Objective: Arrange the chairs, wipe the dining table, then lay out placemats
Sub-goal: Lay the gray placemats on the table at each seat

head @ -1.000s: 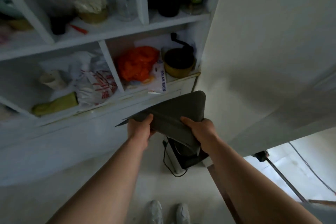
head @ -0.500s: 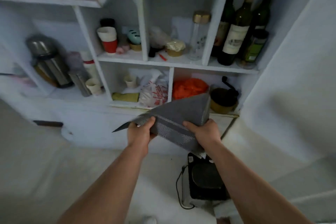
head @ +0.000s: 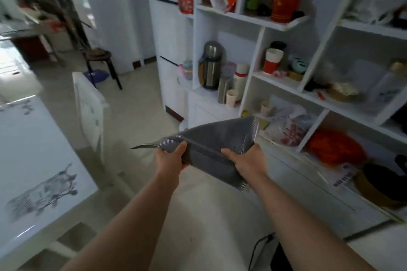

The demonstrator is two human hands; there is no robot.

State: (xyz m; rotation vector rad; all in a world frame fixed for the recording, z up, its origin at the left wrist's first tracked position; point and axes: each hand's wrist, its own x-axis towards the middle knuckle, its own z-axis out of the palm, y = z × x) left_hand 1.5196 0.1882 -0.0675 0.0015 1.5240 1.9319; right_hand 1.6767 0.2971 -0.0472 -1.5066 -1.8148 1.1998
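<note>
Both my hands hold a bundle of grey woven placemats (head: 211, 143) in front of me, above the floor. My left hand (head: 170, 160) grips its left edge with the thumb on top. My right hand (head: 247, 159) grips the right side, thumb on top too. The mats bend and droop between the hands, with one corner sticking out left. The white dining table (head: 24, 145), with a grey animal print on its top, stands at the left. A white chair (head: 89, 105) stands by the table's far side.
A white shelf unit (head: 259, 68) full of bottles, flasks, cups and bags fills the right. A dark appliance with a cord (head: 277, 255) sits on the floor by my right arm. A round dark stool (head: 99, 55) stands farther back. Bare floor lies between table and shelves.
The view has swung left and up from the shelf unit towards the room, bringing the table and chair into sight. My hands keep the same hold on the placemats.
</note>
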